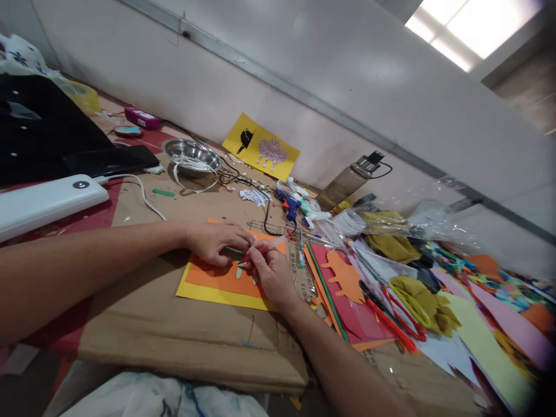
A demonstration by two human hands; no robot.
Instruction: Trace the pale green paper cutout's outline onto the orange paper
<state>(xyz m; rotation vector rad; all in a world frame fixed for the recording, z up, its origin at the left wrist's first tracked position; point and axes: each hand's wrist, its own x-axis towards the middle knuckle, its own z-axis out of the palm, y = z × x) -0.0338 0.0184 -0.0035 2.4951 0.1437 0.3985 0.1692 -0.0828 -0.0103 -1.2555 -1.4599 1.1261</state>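
While bare room lies open along the near edge of the worktop (pixel 147 318), the orange sheet (pixel 206 279) sits on yellow paper (pixel 186 291); a pale green piece (pixel 239 272) on it suggests work begun but unfinished. The right hand (pixel 273 275) pinches a red pen-like tool (pixel 278 241) between its fingers; whether the left hand (pixel 215 240), fingers curled, holds anything, I cannot tell. Beyond, a glue gun (pixel 292 207) and metal bowl (pixel 214 156) limit reach.

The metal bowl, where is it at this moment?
In the head view, the metal bowl stands left of centre, beyond the left hand and left of the yellow card by the wall.
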